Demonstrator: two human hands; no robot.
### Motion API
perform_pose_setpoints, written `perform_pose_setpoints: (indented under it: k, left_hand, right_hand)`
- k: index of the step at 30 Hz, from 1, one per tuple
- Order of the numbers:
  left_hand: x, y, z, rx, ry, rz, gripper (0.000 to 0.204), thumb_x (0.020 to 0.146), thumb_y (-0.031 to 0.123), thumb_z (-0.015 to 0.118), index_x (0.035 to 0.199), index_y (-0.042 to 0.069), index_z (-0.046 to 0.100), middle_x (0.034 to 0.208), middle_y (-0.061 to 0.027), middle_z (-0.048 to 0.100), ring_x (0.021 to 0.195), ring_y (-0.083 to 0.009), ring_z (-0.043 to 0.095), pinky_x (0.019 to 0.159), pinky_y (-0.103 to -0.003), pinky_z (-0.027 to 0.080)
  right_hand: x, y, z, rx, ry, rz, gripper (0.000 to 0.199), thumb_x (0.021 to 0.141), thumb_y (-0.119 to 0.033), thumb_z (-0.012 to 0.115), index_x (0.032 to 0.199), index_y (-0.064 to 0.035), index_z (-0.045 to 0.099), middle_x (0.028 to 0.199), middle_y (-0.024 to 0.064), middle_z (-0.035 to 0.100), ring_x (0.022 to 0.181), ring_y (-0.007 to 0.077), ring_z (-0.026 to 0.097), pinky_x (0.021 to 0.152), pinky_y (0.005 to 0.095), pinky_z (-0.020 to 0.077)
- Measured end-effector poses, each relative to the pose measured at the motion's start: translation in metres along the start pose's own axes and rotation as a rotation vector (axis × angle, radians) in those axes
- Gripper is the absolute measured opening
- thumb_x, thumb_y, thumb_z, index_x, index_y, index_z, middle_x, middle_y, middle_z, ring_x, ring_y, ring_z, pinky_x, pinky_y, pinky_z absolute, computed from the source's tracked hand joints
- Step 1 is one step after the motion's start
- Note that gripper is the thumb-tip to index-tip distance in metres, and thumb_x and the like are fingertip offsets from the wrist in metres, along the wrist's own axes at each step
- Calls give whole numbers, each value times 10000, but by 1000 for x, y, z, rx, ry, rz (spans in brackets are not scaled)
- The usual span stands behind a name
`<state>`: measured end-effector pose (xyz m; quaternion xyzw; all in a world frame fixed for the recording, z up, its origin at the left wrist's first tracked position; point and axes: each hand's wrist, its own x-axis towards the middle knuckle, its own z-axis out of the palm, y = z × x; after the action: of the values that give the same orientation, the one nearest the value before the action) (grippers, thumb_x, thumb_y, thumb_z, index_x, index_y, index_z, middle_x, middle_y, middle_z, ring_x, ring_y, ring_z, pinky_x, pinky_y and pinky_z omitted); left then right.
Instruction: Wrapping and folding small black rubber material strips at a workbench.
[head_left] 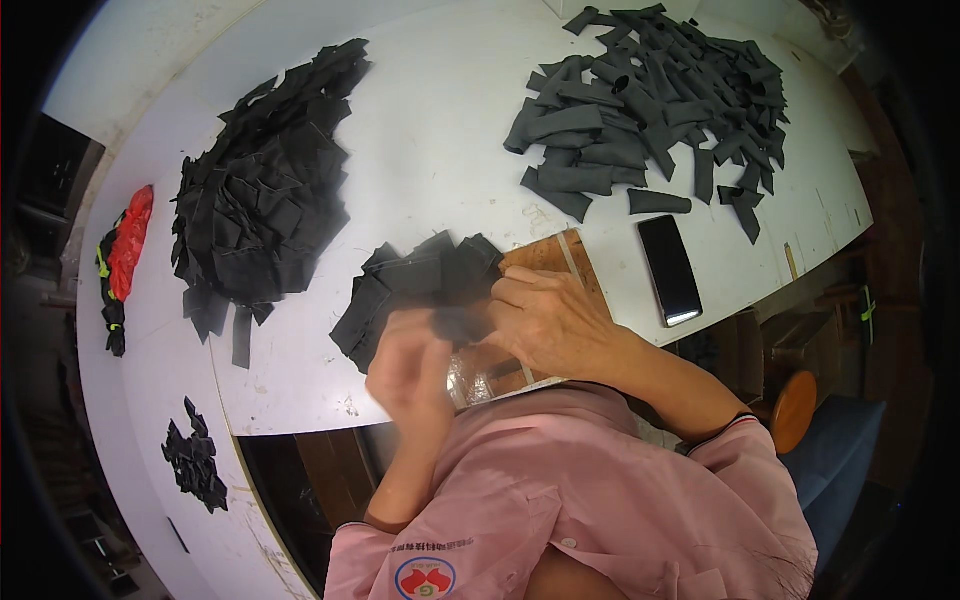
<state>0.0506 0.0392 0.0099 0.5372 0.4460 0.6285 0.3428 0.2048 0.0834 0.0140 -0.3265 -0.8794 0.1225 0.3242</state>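
Observation:
Close to the table's front edge, my two hands meet over a small black fabric piece [460, 325]. My right hand [548, 322] is closed, its fingers pinched at the right end of the piece. Motion smears my left hand [408, 368] at the other end, so its fingers cannot be made out. Just beyond the hands lies a small heap of flat black fabric pieces [425, 272]. Partly under my right hand is a brown board [582, 262] with clear tape along it.
A large pile of flat black pieces [265, 200] spreads at the left. Rolled dark grey fabric tubes [610, 120] are heaped at the far right. A phone [670, 270] lies near the right edge. Further left are a red plastic bag [130, 240] and small black scraps [195, 455].

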Motion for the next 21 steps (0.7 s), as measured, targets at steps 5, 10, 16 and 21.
perform_pose_setpoints:
  k: [5, 10, 16, 21]
  left_hand:
    - [-10, 5, 8, -302, 232, -149, 45, 765, -55, 496, 761, -10, 498, 816, -96, 549, 756, -144, 518, 689, -238, 415]
    - [-25, -22, -3, -71, -13, -62, 113, 793, 68, 537, 878, -4, 522, 991, -120, 538, 879, -181, 524, 779, -287, 414]
    - [10, -1, 7, -350, -194, -225, 411, 744, 161, 645, 1058, -46, 481, 1050, -182, 543, 983, -240, 510, 860, -348, 393]
    - [17, 11, 15, -40, -300, -114, 139, 702, 59, 652, 782, -45, 605, 800, -158, 608, 898, -229, 530, 791, -304, 416]
  right_hand:
    - [8, -7, -6, 41, 2, -31, 208, 682, -215, 634, 613, -45, 536, 601, 50, 478, 594, 201, 505, 487, 315, 406]
    - [-4, 7, 9, 137, -20, -2, 217, 708, -235, 617, 642, -42, 541, 614, 67, 495, 611, 219, 530, 505, 330, 413]
    - [-3, 4, -2, 113, -75, 51, 196, 708, -210, 616, 655, -32, 552, 631, 71, 509, 625, 230, 537, 532, 336, 423]
    - [-8, 2, -5, 60, -80, 23, 158, 700, -165, 611, 713, -13, 568, 666, 82, 537, 654, 243, 547, 551, 333, 438]
